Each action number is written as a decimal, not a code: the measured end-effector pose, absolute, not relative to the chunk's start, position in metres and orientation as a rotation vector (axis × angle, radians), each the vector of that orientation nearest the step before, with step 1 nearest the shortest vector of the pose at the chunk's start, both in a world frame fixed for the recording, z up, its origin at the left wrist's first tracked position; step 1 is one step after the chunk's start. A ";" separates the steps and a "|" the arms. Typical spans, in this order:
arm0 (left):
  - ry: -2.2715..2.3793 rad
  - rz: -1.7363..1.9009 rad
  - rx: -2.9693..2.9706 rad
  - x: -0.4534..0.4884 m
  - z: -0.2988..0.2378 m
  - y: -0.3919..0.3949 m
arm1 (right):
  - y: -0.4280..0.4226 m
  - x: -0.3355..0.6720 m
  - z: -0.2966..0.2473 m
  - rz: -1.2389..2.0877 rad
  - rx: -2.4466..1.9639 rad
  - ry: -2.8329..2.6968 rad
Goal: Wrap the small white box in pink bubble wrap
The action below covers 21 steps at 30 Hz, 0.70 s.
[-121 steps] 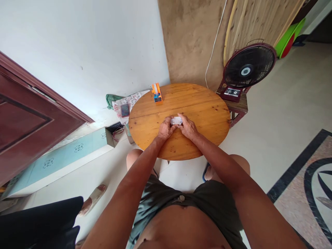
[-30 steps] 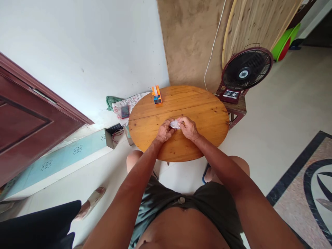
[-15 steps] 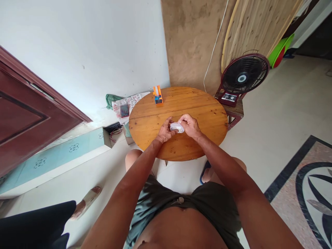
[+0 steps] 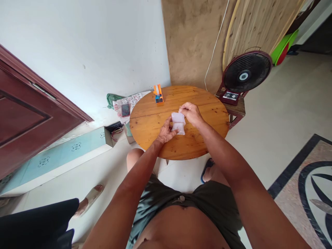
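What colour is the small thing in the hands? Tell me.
The small thing is whitish with a pale lilac tint, head view.

The small piece (image 4: 178,118) is milky white, faintly lilac; the worktop (image 4: 204,114) is honey-orange wood grain dotted with dark knots; the small stand (image 4: 158,94) is bright orange with blue; the fan (image 4: 244,76) is maroon and black with a pale hub; the door (image 4: 28,114) is dark red; the long ledge (image 4: 59,155) is pale blue with dark geometric motifs.
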<state>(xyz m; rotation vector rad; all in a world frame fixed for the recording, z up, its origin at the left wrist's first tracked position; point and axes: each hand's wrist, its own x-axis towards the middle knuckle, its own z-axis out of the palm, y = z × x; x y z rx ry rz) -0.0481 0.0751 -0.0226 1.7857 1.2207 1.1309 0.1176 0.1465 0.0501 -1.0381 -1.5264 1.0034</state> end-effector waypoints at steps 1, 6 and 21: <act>1.192 1.165 1.779 -0.048 -0.023 0.075 | 0.152 0.116 0.050 1.026 -1.042 -1.504; 1.275 1.255 1.700 -0.050 -0.028 0.078 | 0.180 0.113 0.049 1.075 -1.174 -1.414; 1.484 1.350 1.405 -0.053 -0.042 0.088 | 0.195 0.143 0.042 1.504 -1.330 -1.215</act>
